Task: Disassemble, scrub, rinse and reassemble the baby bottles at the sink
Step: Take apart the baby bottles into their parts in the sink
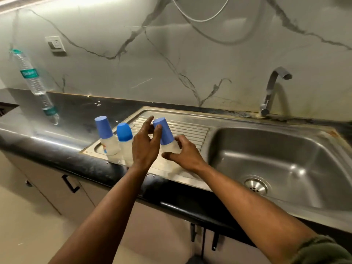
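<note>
Three clear baby bottles with blue caps stand on the steel drainboard [190, 128] left of the basin. The left bottle [107, 136] and the middle bottle [124, 133] stand untouched. The right bottle [165, 133] leans to the left. My left hand [145, 147] reaches from the front, its thumb on the near side of this bottle's blue cap and its fingers behind it. My right hand [185, 154] curls round the bottle's clear lower body, thumb in front and fingers behind. The body is mostly hidden by both hands.
The steel sink basin [276, 153] with its drain [255, 185] lies to the right, and the faucet [270, 90] rises at the back wall. A plastic water bottle [31, 77] stands on the black counter [57, 149] at far left. Cabinet handles show below.
</note>
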